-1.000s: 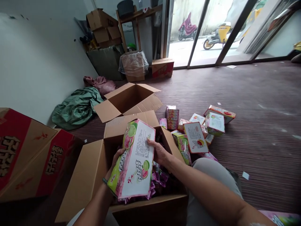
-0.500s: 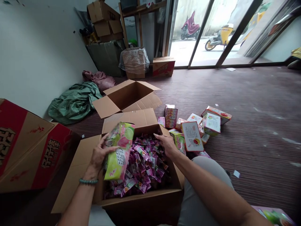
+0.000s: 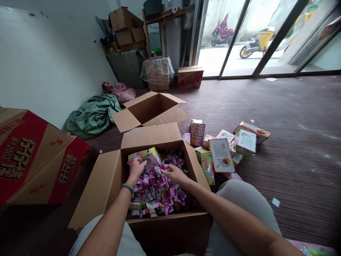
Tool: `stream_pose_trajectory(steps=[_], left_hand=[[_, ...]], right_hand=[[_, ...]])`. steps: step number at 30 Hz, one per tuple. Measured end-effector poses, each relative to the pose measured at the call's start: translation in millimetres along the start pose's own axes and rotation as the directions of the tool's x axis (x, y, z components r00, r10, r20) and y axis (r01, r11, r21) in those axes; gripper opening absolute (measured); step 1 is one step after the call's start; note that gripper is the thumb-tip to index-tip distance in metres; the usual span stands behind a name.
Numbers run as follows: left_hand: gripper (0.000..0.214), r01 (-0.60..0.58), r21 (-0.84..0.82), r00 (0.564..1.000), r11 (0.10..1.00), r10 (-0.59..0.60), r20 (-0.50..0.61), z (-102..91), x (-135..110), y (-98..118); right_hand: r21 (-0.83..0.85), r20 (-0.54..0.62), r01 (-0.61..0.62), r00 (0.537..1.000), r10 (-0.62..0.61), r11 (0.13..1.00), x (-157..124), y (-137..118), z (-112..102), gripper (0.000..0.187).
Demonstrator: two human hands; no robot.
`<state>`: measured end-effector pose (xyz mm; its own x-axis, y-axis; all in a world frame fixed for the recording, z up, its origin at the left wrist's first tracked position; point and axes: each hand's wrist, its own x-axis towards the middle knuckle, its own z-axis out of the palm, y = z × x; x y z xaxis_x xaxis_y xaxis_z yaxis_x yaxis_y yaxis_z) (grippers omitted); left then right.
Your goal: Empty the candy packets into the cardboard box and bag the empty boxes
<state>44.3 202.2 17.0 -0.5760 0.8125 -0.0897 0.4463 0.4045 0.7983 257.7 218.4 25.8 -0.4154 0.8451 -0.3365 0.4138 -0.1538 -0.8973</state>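
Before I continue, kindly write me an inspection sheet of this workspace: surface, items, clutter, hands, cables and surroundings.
Surface: dark striped floor, small white scraps on it.
Job's things: open carton with purple sachets; green-and-pink box lying on them.
Clutter: loose printed boxes at the carton's right; second flapped carton beyond.
Hands: left hand on the green-and-pink box, right hand at the sachets; grip unclear.
Cables: nothing seen.
Surroundings: green cloth heap by the wall; glass doors, yellow scooter outside.

Sachets (image 3: 157, 192), box (image 3: 153, 156) in carton (image 3: 195, 167); second carton (image 3: 167, 115) behind; packs (image 3: 220, 153) right.
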Motion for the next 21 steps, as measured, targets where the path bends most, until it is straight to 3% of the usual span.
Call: stream_pose_trajectory(steps=[2, 5, 10, 13, 16, 21], left_hand=[[0.026, -0.079, 0.141, 0.996, 0.987, 0.085, -0.034, 4.4, 7, 2], [0.034, -0.140, 0.325, 0.984, 0.935, 0.169, -0.061, 6.6, 23, 9], [0.045, -0.114, 0.533, 0.993, 0.838, 0.104, 0.050, 11.4, 70, 18], [0.061, -0.085, 0.602, 0.993, 0.794, 0.021, 0.113, 27.7, 90, 16], [0.080, -0.086, 0.631, 0.993, 0.771, 0.014, 0.119, 45.3, 94, 8], [0.063, -0.179, 0.592, 0.977, 0.786, 0.071, 0.201, 45.8, 89, -10]], right_hand=[[-0.123, -0.049, 0.072, 0.996, -0.078, 0.990, -3, -9, -7, 0.032], [-0.171, -0.011, 0.176, 0.983, -0.181, 0.969, -11, -24, -19, 0.032], [-0.187, 0.001, 0.219, 0.975, -0.223, 0.958, -22, -40, -39, 0.034], [-0.214, 0.000, 0.218, 0.975, -0.223, 0.952, -22, -40, -50, 0.036], [-0.248, -0.017, 0.225, 0.972, -0.236, 0.942, -22, -37, -58, 0.032], [-0.282, -0.019, 0.227, 0.970, -0.242, 0.932, -26, -38, -61, 0.028]])
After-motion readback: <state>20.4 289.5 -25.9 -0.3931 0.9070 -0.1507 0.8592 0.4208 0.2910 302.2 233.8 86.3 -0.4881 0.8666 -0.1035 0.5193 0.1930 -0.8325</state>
